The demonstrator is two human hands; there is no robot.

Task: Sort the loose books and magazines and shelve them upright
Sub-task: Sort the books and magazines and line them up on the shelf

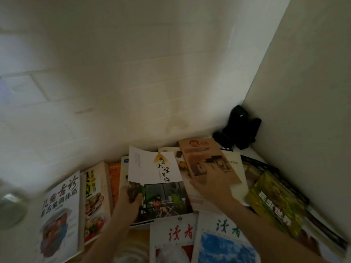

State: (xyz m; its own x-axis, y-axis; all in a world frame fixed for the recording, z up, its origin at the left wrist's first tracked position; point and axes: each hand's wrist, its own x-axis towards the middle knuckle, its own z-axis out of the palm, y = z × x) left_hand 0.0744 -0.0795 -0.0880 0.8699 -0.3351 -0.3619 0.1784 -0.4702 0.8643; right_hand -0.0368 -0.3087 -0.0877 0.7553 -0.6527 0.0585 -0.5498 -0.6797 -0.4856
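Two magazines with brush-lettered titles, one in red [171, 242] and one in green above a blue picture [226, 243], are lying flat nearest the camera, side by side. Just beyond them, the left hand [130, 201] is gripping the lower left edge of a white-covered book [157, 185], thumb curled over the cover and fingers underneath, tilting it up off the pile. To its right, the right hand [210, 185] is lying palm down on a tan-covered book [209, 160], fingers spread and nearly straight across its lower cover; whether it is taking hold of anything cannot be told. That book is resting on a heap of pale books [235, 164]. At left, a white children's health book [60, 215] and a cookery book with food photographs [95, 202] are lying flat, with an orange-covered book [114, 179] partly hidden behind. At right, a green nature book [275, 205] is lying slanted atop more magazines against the side wall [303, 92]. Farthest back, dark rounded objects [241, 130], too dim to identify, are sitting in the corner where the tiled back wall [133, 73] is meeting the side wall.
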